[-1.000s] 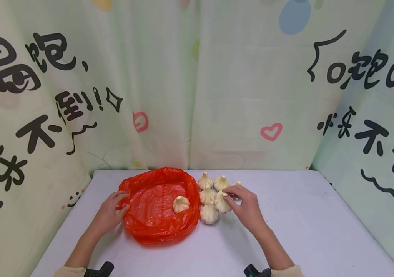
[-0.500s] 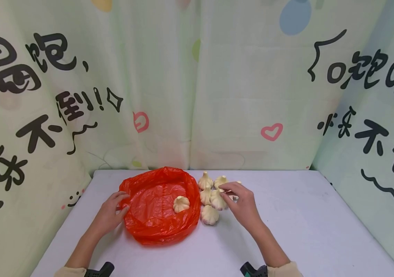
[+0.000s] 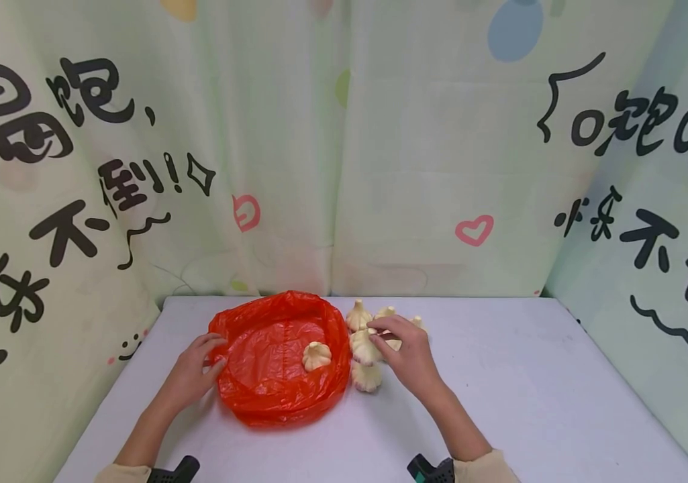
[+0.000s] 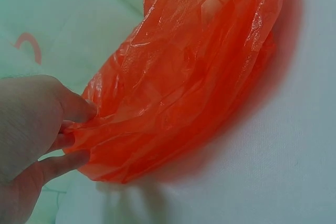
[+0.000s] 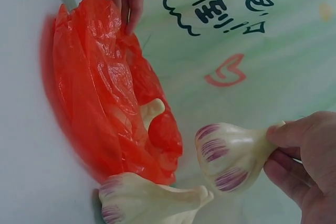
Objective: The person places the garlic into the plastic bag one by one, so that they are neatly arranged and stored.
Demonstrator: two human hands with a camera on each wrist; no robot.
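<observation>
My left hand (image 3: 188,370) pinches the left rim of an opened red plastic bag (image 3: 277,410) between thumb and fingers; the left wrist view shows the film (image 4: 173,87) gathered at the fingertips. One garlic bulb (image 3: 317,356) lies inside the bag, on its right side. To the right of the bag, my right hand (image 3: 409,354) holds another garlic bulb (image 3: 363,347) by its neck. In the right wrist view this held bulb (image 5: 226,156), white with purple streaks, is raised beside the bag. My right hand partly hides bulbs behind it.
Several garlic bulbs stand close together right of the bag, among them a front one (image 3: 366,377) and a back one (image 3: 358,315). All rest on a white table (image 3: 537,389). A printed curtain (image 3: 404,201) hangs behind the table's back edge.
My right hand has moved left toward the bag, carrying the garlic bulb over the others. My left hand and the bag have stayed nearly still.
</observation>
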